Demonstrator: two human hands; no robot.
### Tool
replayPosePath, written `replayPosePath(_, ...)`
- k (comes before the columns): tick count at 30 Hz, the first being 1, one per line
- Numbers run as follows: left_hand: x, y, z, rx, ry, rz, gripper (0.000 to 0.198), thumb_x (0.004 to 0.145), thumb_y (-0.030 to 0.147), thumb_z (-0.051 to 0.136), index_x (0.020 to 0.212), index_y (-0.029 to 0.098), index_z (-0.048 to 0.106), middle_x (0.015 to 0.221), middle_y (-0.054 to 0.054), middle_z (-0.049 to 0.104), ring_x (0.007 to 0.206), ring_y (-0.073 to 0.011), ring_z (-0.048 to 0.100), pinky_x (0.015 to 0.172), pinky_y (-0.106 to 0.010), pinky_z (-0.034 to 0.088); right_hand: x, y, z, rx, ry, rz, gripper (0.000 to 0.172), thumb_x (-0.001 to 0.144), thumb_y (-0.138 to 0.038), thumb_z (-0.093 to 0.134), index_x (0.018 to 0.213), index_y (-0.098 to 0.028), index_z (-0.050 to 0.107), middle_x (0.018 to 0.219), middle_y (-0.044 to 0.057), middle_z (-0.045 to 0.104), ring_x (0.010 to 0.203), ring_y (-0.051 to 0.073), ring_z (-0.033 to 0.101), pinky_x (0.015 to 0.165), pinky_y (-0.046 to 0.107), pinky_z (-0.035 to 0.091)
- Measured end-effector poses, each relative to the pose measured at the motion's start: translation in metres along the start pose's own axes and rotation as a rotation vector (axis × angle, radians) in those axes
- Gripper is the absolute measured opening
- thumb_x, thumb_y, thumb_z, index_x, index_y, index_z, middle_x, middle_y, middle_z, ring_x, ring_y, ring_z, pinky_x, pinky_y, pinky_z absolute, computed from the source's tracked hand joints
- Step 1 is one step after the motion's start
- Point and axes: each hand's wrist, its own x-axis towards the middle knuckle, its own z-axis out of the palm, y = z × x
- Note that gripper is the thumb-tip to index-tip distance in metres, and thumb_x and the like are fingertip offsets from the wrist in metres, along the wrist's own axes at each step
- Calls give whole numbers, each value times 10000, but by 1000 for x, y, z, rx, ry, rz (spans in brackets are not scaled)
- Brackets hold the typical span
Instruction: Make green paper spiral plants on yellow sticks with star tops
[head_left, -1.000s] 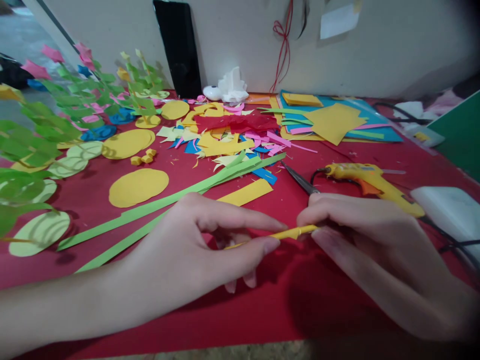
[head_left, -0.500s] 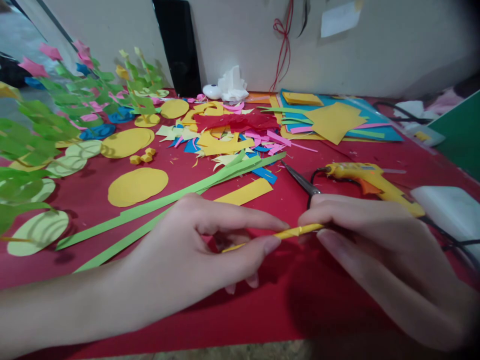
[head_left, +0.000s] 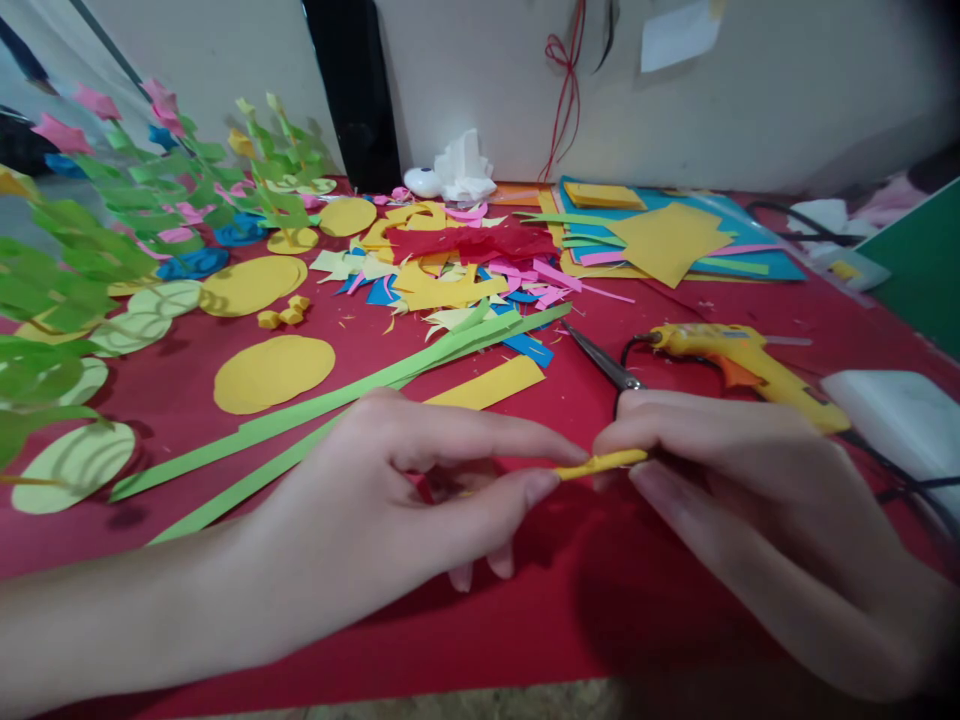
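Observation:
A thin, tightly rolled yellow paper stick (head_left: pixel 600 464) spans the gap between my two hands above the red table covering. My left hand (head_left: pixel 442 480) pinches it between thumb and index finger, and its left part is mostly hidden behind the thumb. At the other end my right hand (head_left: pixel 735 500) grips the tip between thumb and fingers. Beyond my left hand lie long green paper strips (head_left: pixel 322 400) and a wide yellow strip (head_left: pixel 491 385). A pair of scissors (head_left: pixel 600 358) sits just past my right hand, its handles hidden.
A yellow glue gun (head_left: pixel 720 345) lies at the right beside a white block-like object (head_left: pixel 896 415). Paper scraps (head_left: pixel 450 265) are heaped mid-table. Paper flowers with green leaves (head_left: pixel 135 200) stand at the left, near yellow paper discs (head_left: pixel 274 373). A black phone-like slab (head_left: pixel 356 95) leans on the wall.
The yellow stick has turned slightly between my fingers, and less of its left end shows past my left thumb. Both hands stay in nearly the same place.

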Motion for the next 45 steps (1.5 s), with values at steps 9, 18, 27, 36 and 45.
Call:
replayPosePath(9, 0, -4, 2, 6, -33, 19, 193, 841, 229, 487, 967, 291, 618, 539, 65, 633, 450, -82, 628, 416, -94, 497, 2, -2, -1, -39, -11, -44, 210, 830, -131, 421, 645, -209, 361, 550, -31, 459, 493, 91, 473, 459, 236, 354)
replayPosePath(18, -3, -7, 4, 148, -59, 100, 201, 862, 222, 458, 1017, 315, 546, 588, 81, 629, 476, -79, 619, 436, -111, 493, -1, 0, 0, -9, -45, 13, 133, 848, -173, 413, 746, -186, 496, 615, 0, 524, 531, 106, 503, 469, 255, 358)
replayPosePath(27, -3, -12, -3, 563, -14, 406, 292, 837, 186, 473, 1108, 278, 527, 698, 31, 689, 510, -96, 599, 472, -161, 450, 2, -1, -1, 27, -24, -14, 193, 803, -115, 446, 647, -212, 387, 555, -29, 487, 445, 90, 445, 430, 240, 353)
replayPosePath(36, -15, -26, -3, 969, 80, 582, 389, 902, 263, 278, 1254, 337, 425, 656, 20, 638, 483, -111, 537, 498, -217, 420, 2, 0, -1, -5, -56, -16, 172, 799, -122, 439, 655, -214, 417, 587, -13, 523, 494, 106, 500, 429, 238, 368)
replayPosePath(45, -7, -10, -1, 829, 207, 696, 283, 807, 158, 534, 1077, 242, 551, 997, 21, 685, 824, -117, 633, 649, -180, 490, 3, 0, 0, -57, 6, -81, 160, 806, -112, 432, 682, -211, 418, 593, -16, 505, 531, 104, 502, 435, 239, 348)
